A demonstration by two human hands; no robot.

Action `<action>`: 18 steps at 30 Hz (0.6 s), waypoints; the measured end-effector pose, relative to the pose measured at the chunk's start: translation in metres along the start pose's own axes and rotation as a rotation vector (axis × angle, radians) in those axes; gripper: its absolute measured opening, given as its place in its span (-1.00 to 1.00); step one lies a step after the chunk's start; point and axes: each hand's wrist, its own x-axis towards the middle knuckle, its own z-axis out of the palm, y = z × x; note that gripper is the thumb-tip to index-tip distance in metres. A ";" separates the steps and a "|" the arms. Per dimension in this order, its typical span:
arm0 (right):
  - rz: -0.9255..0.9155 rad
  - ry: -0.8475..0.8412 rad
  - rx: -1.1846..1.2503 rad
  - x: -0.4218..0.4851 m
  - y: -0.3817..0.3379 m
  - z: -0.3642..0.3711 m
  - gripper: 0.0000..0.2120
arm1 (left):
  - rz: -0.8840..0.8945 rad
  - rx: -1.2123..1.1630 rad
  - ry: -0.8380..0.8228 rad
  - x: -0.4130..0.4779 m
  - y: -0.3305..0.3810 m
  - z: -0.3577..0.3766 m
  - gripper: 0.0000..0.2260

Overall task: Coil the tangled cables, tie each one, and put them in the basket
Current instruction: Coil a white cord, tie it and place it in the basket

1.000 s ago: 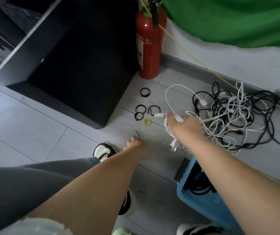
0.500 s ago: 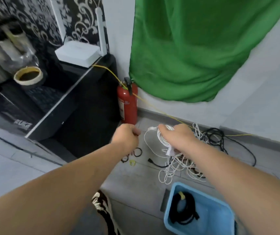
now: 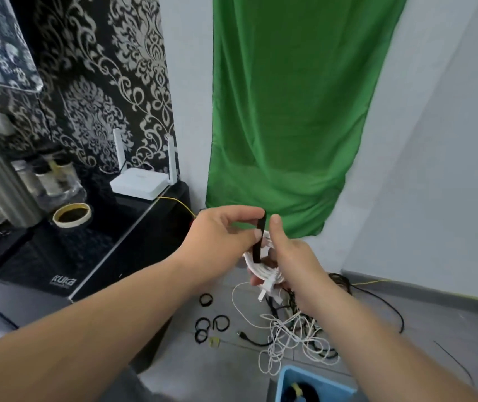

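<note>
My right hand (image 3: 293, 256) grips a coiled white cable (image 3: 264, 271) with a white plug hanging below it, raised in front of me. My left hand (image 3: 223, 230) pinches a black strap tie (image 3: 259, 239) that stands upright against the coil. On the floor below lies a tangle of white and black cables (image 3: 298, 335). The blue basket (image 3: 290, 375) sits at the bottom edge with a black tied cable inside.
Several black loop ties (image 3: 211, 323) and a small yellow tie (image 3: 214, 342) lie on the grey floor tiles. A black cabinet (image 3: 96, 256) stands at left with a white router (image 3: 138, 185) and tape roll (image 3: 71, 214). A green cloth (image 3: 290, 111) hangs on the wall.
Both hands rose from the floor. My left hand picked up a black tie and brought it to the white coil in my right hand. The camera tilted upward.
</note>
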 end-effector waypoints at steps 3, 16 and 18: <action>0.007 -0.009 -0.015 -0.007 0.006 -0.006 0.06 | -0.028 0.046 -0.089 0.001 -0.001 0.006 -0.73; -0.196 0.098 -0.114 0.010 0.005 -0.027 -0.44 | -0.030 0.174 -0.261 0.023 0.000 0.020 -0.70; -0.236 0.106 -0.144 0.016 0.005 -0.027 -0.33 | -0.017 0.172 -0.313 0.026 0.003 0.018 -0.66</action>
